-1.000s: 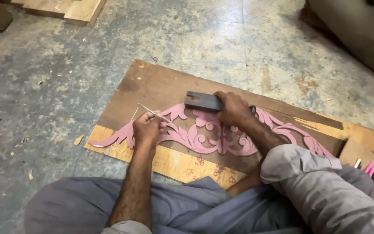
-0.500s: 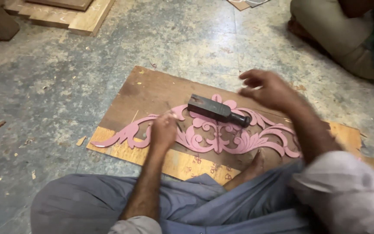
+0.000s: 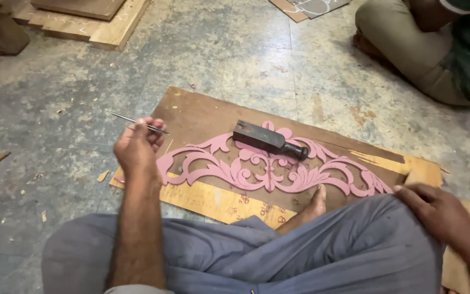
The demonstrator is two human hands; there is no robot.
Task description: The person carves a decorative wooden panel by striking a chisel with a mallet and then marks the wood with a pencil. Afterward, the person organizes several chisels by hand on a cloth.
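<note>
My left hand [image 3: 137, 148] is raised over the left end of a brown board [image 3: 202, 117] and pinches a thin metal rod [image 3: 131, 121], which pokes out to both sides of the fingers. A pink scroll-cut ornament [image 3: 267, 171] lies flat across the board. On top of its middle rests a dark wooden mallet [image 3: 267, 140], with no hand on it. My right hand [image 3: 436, 209] lies on my right knee, on the grey cloth of my trousers [image 3: 322, 245], holding nothing. My bare foot [image 3: 312, 206] touches the board's near edge.
Another person [image 3: 436, 49] sits cross-legged on the concrete floor at the far right. Wooden planks [image 3: 82, 22] are stacked at the top left. A flat panel [image 3: 311, 8] lies at the top edge. Small wood chips [image 3: 103, 175] dot the floor left of the board.
My right hand let go of the mallet, left it on the ornament and dropped back to my right knee. My left hand lifted off the ornament with the thin rod.
</note>
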